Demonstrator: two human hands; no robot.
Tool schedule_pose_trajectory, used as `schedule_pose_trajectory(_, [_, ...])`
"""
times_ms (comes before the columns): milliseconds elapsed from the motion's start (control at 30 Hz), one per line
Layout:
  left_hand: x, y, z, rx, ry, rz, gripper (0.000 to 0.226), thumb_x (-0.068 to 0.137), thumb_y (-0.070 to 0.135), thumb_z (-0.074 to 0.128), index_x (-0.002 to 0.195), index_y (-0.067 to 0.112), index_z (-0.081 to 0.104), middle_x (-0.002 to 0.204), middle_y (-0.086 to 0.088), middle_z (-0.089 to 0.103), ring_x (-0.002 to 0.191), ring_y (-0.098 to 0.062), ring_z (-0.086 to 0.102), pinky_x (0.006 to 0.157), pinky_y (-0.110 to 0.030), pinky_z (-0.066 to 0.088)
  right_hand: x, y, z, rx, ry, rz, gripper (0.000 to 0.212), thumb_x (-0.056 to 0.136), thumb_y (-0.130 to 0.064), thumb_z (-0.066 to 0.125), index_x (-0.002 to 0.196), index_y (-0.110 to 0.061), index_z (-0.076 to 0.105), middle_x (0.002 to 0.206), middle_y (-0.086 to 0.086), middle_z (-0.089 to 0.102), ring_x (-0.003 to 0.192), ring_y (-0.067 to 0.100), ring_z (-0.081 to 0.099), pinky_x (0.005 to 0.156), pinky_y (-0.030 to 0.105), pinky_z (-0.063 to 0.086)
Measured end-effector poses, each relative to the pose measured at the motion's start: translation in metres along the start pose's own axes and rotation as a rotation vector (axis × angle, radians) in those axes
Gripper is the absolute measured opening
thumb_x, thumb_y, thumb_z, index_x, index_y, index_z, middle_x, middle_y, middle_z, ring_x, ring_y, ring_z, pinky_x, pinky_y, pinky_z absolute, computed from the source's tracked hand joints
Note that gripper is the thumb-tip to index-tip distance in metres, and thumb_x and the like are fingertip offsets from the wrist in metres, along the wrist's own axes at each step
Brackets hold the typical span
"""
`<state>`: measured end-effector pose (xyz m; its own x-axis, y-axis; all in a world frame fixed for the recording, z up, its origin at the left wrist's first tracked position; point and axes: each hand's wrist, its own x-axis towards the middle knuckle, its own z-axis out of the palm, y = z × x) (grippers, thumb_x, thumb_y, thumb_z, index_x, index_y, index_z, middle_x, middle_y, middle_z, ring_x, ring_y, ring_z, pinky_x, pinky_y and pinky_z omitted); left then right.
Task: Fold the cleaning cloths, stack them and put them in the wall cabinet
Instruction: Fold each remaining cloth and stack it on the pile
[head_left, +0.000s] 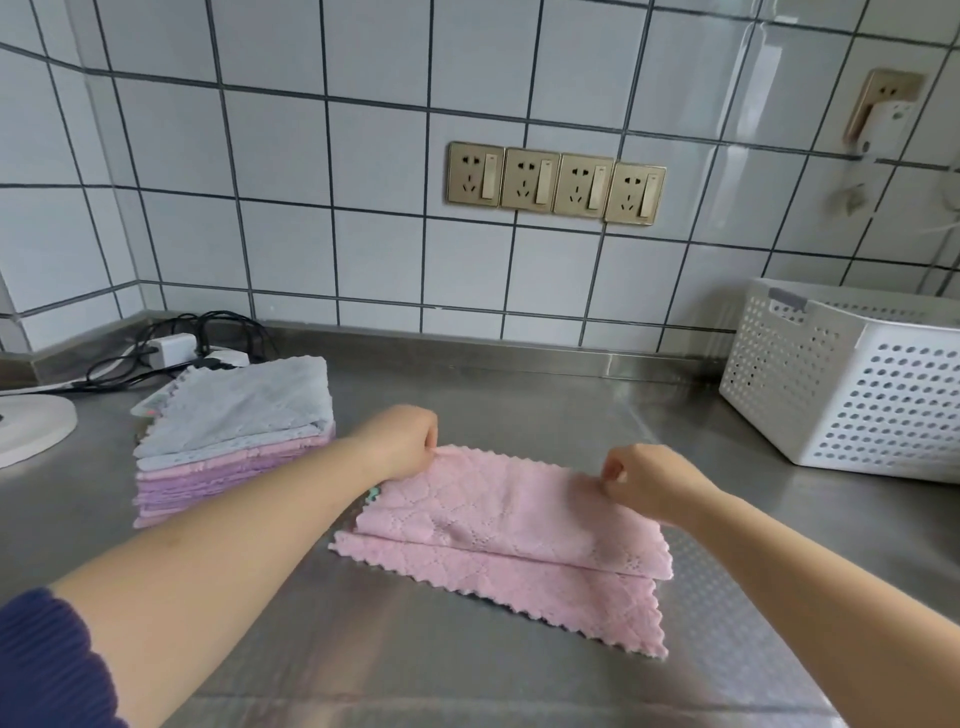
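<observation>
A pink cleaning cloth (509, 540) lies on the steel counter, its far half doubled over toward me so the upper layer stops short of the near zigzag edge. My left hand (402, 439) pinches the fold's far left corner. My right hand (644, 480) pinches the far right corner. To the left stands a stack of folded cloths (234, 441), grey ones on top, pink and purple ones beneath. No wall cabinet is in view.
A white perforated basket (841, 384) stands at the back right of the counter (467, 675). A white charger with black cables (176, 345) lies at the back left, beside a round white object (31, 426). Wall sockets (556, 182) sit above on the tiles.
</observation>
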<state>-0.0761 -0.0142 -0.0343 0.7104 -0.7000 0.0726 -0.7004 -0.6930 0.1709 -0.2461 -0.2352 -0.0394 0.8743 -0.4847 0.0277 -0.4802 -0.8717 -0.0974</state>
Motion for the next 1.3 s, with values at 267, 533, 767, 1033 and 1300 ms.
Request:
schedule_pose_trajectory(267, [0.016,0.004,-0.035,-0.287,0.316,0.01,0.007,0.09,0.015,0.044,0.095,0.014,0.048,0.097,-0.007,0.063,0.081,-0.024,0.059,0.066,-0.033,0.045,0.025,-0.003,-0.042,0.616,0.285,0.128,0.011,0.087,-0.016,0.044,0.095,-0.012,0.05,0.073,0.002,0.069,0.073,0.025,0.071,0.069,0.044,0.059])
schedule_pose_trajectory(533, [-0.003,-0.006,-0.022,-0.249,0.29,0.073,0.009,0.089,0.011,0.05,0.098,0.011,0.053,0.11,-0.008,0.056,0.091,-0.022,0.052,0.068,-0.029,0.036,-0.004,-0.005,-0.028,0.447,0.281,0.012,0.007,0.088,-0.024,0.059,0.082,-0.022,0.054,0.088,0.001,0.068,0.084,0.022,0.065,0.071,0.03,0.048])
schedule_pose_trajectory(767, [-0.041,-0.012,0.023,-0.034,0.103,0.053,0.019,0.088,0.013,0.051,0.106,0.019,0.055,0.111,-0.002,0.054,0.095,-0.022,0.057,0.072,-0.028,0.04,-0.048,0.001,0.023,0.273,0.148,0.013,0.019,0.083,-0.015,0.058,0.099,-0.019,0.067,0.104,-0.005,0.071,0.097,0.013,0.065,0.071,0.019,0.04])
schedule_pose_trajectory(1033, [-0.059,-0.017,0.03,0.052,0.165,0.041,0.019,0.087,0.011,0.044,0.103,0.018,0.051,0.109,-0.003,0.052,0.091,-0.028,0.058,0.069,-0.033,0.043,-0.067,0.002,0.03,0.2,0.228,-0.075,0.009,0.085,-0.017,0.059,0.093,-0.021,0.062,0.101,-0.005,0.061,0.087,0.012,0.066,0.074,0.024,0.049])
schedule_pose_trajectory(1300, [-0.07,-0.02,0.028,0.122,0.159,0.108,0.014,0.086,0.007,0.044,0.096,0.014,0.05,0.105,-0.002,0.051,0.081,-0.024,0.057,0.059,-0.03,0.036,-0.077,0.005,0.034,0.002,0.257,-0.188,0.013,0.086,-0.03,0.059,0.097,-0.024,0.061,0.104,-0.009,0.057,0.088,0.02,0.063,0.067,0.028,0.043])
